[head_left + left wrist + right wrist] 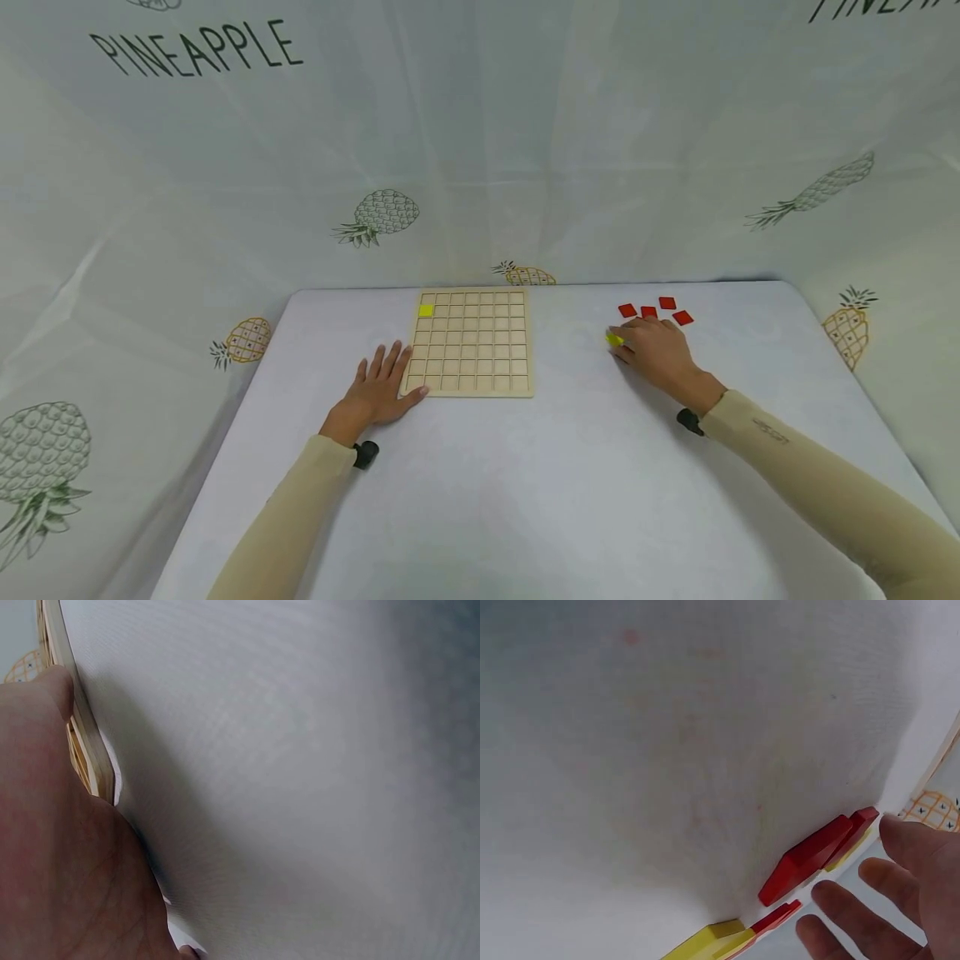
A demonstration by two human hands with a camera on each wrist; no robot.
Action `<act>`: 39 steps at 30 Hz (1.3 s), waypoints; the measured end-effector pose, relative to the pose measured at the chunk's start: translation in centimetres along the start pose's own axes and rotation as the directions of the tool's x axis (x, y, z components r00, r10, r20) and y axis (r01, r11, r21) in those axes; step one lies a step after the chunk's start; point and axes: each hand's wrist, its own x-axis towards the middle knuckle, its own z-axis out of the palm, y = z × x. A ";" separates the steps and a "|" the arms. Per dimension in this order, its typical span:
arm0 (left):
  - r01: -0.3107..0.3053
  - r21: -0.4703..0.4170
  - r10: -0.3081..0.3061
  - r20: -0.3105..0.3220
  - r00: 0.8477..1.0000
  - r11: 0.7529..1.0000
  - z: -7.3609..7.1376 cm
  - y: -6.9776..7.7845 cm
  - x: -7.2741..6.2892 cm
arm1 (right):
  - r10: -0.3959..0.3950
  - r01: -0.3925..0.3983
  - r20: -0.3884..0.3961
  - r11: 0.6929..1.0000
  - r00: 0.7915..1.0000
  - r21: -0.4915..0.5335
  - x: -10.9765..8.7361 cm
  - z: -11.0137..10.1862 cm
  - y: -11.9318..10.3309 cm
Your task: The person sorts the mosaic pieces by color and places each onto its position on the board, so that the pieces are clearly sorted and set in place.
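Observation:
A light wooden board [474, 342] with a grid of square cells lies on the white table. One yellow square tile [426, 310] sits in a cell near its upper left corner. My left hand [378, 393] rests flat with fingers spread, touching the board's lower left edge. At the right, the thumb and index finger of my right hand [658, 354] are on either side of another yellow tile [614, 340]; whether they pinch it is unclear. In the right wrist view, a red tile [804, 859] and a yellow tile [705, 943] lie below that hand, apart from its fingers.
Several red square tiles lie loose beyond my right hand, among them one red tile [667, 302] near the table's back edge. Behind the white table [480, 500] hangs a pale curtain [480, 167] printed with pineapples.

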 end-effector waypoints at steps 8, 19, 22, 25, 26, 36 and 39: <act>-0.008 0.003 0.008 0.005 1.000 1.000 -0.1 0.3 0.0 | 0.016 -0.016 0.017 1.000 1.000 -0.014 0.4 0.0 -0.4; -0.014 -0.006 0.014 0.009 1.000 1.000 -0.6 0.5 -0.2 | 0.031 -0.028 0.036 0.996 0.999 -0.082 0.9 -0.1 -1.3; -0.009 -0.009 0.009 0.016 1.000 1.000 -1.0 0.8 -0.5 | 0.039 -0.034 0.050 0.994 0.998 -0.100 0.9 -0.2 -1.6; -0.006 -0.010 0.006 0.019 1.000 1.000 -1.2 0.9 -0.8 | 0.040 -0.034 0.052 0.993 0.998 -0.116 0.9 0.0 -1.8; -0.005 -0.012 0.005 0.021 1.000 1.000 -1.2 0.9 -0.9 | 0.037 -0.031 0.049 0.993 0.998 -0.118 0.9 0.0 -1.9; 0.002 0.005 -0.002 0.023 1.000 1.000 -1.5 1.5 -1.6 | -0.023 0.024 0.004 0.991 1.000 -0.132 0.9 0.4 -1.9; -0.004 -0.008 0.004 0.017 1.000 1.000 -1.5 1.6 -1.5 | -0.027 0.026 -0.005 0.992 1.000 -0.121 1.0 0.4 -1.8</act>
